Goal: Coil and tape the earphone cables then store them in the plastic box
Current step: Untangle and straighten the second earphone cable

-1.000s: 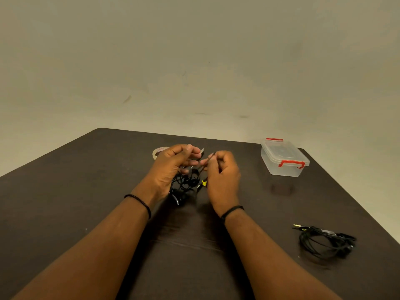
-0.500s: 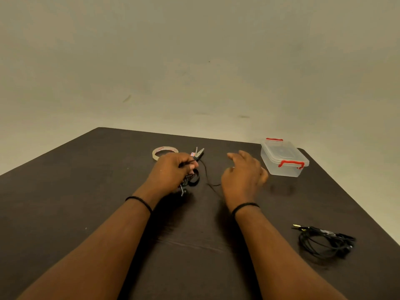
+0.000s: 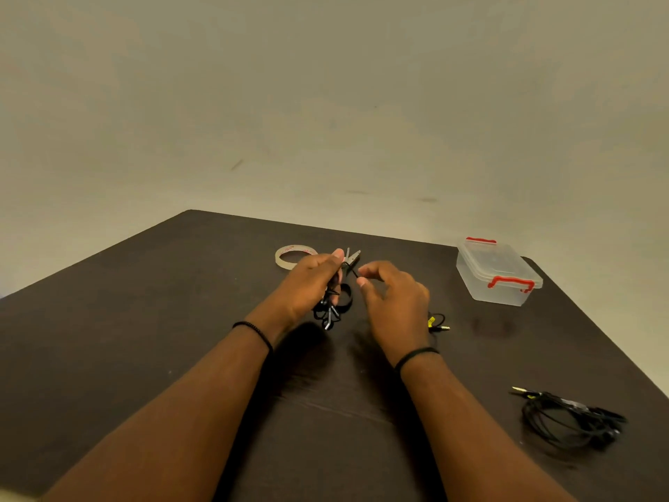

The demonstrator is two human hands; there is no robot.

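The left hand grips the earphone cable bundle so loops stay gathered, just in front of the tape roll. The right hand seems to pinch the free strand, feeding another turn. The plastic box waits closed, well right of the roll.

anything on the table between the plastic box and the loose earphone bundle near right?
No: in the head view, only bare table lies between the plastic box and the earphone bundle.
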